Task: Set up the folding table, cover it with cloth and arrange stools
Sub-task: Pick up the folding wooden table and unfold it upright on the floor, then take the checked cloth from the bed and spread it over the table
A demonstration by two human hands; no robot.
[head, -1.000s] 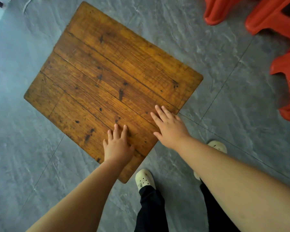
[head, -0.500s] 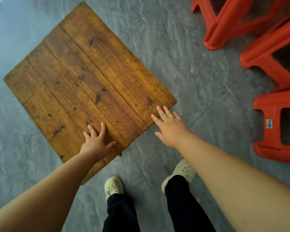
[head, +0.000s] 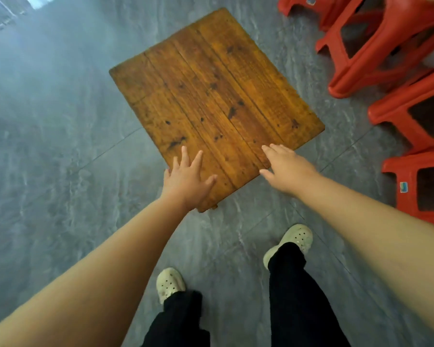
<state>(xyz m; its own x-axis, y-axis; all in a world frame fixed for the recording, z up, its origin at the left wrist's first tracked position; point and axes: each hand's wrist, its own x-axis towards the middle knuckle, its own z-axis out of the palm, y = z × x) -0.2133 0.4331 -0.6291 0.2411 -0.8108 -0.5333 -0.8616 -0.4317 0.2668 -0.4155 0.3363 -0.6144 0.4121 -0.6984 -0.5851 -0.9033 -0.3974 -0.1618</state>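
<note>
On table (head: 218, 101) near edge, L hand (head: 188, 179) & R hand (head: 286, 169) rest flat, fingers spread; prob. positioning it. Next needs cloth; stools (head: 376, 46) wait at 2 o'clock.

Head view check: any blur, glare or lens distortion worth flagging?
Head view: brown wooden plank tabletop is sharp; grey tiled floor looks hazy on the left, with a bright patch top-left; wide-angle stretch swells the left forearm and right forearm near the bottom edge.

honey-brown table top (head: 218, 96) flecked with dark knots, red stools (head: 376, 46), grey marbled floor (head: 60, 121), cream shoes (head: 169, 283), black trousers (head: 301, 301)
</note>
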